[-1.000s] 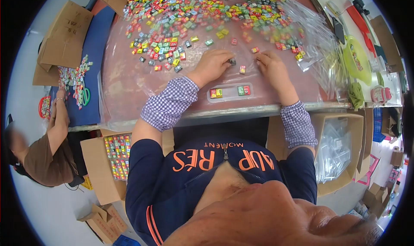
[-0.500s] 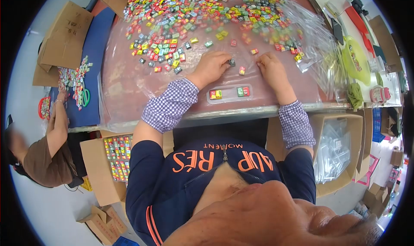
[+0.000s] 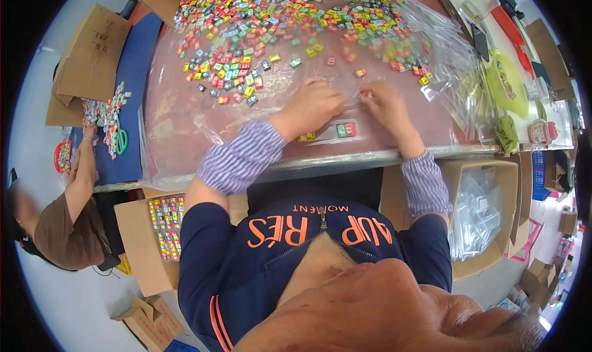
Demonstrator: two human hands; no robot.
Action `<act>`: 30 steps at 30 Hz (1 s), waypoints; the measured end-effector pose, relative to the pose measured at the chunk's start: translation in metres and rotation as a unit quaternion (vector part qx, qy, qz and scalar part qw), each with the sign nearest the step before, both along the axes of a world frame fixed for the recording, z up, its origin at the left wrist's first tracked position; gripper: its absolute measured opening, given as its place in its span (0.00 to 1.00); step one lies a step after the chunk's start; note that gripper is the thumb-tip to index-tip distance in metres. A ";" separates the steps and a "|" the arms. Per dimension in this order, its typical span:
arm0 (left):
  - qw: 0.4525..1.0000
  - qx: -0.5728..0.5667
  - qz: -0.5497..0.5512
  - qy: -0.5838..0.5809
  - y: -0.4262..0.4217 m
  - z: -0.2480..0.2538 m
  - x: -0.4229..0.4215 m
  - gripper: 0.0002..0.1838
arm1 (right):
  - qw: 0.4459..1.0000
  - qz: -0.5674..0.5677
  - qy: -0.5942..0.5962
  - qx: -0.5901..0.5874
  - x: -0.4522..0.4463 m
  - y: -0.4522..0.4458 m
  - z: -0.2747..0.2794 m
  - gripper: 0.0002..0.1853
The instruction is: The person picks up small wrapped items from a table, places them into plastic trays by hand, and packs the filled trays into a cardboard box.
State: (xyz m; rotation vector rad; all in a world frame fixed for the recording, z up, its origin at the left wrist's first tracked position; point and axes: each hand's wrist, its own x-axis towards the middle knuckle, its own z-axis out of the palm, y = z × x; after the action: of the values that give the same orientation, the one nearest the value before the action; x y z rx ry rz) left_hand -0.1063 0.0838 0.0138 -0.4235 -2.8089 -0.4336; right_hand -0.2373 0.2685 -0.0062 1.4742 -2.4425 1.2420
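My left hand (image 3: pixel 314 107) is over the near part of the table, fingers pressed together above the clear plastic tray (image 3: pixel 322 141); what they hold, if anything, is hidden. Red, yellow and green small packs (image 3: pixel 346 130) show in the tray's right end, and a yellow one (image 3: pixel 307 136) shows beside my wrist. My right hand (image 3: pixel 383 103) is to the right with its fingertips closed on a small pinkish pack (image 3: pixel 368 95). Just beyond it a red and yellow pack (image 3: pixel 361 72) lies on the table.
A large heap of colourful small packs (image 3: pixel 290 12) covers the far table. Clear plastic bags (image 3: pixel 453 74) lie at right. A box of clear trays (image 3: pixel 478 213) and a box of filled trays (image 3: pixel 163 228) stand below the table edge. At far left a co-worker (image 3: pixel 71 222) reaches over another table.
My left hand has moved toward me and right, over the tray. The dark pack at its fingertips is no longer visible. My right hand has shifted slightly left and now pinches the pinkish pack.
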 end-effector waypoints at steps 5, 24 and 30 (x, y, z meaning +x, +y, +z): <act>0.999 0.025 0.015 0.038 0.010 -0.016 0.062 0.14 | 0.982 0.179 -0.019 -0.053 0.056 0.000 0.014 0.09; 0.995 0.080 0.065 -0.014 -0.019 -0.029 0.087 0.22 | 0.982 0.160 0.033 0.092 0.033 -0.058 0.002 0.17; 0.992 0.106 0.069 -0.008 -0.017 -0.030 0.084 0.24 | 0.949 0.170 0.242 0.107 0.077 -0.028 0.006 0.14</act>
State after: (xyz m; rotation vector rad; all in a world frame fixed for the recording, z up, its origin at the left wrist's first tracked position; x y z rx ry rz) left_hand -0.0221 0.0664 -0.0161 -0.1807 -2.7464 -0.6970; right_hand -0.1606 0.2409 0.0000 2.0301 -2.0990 0.5441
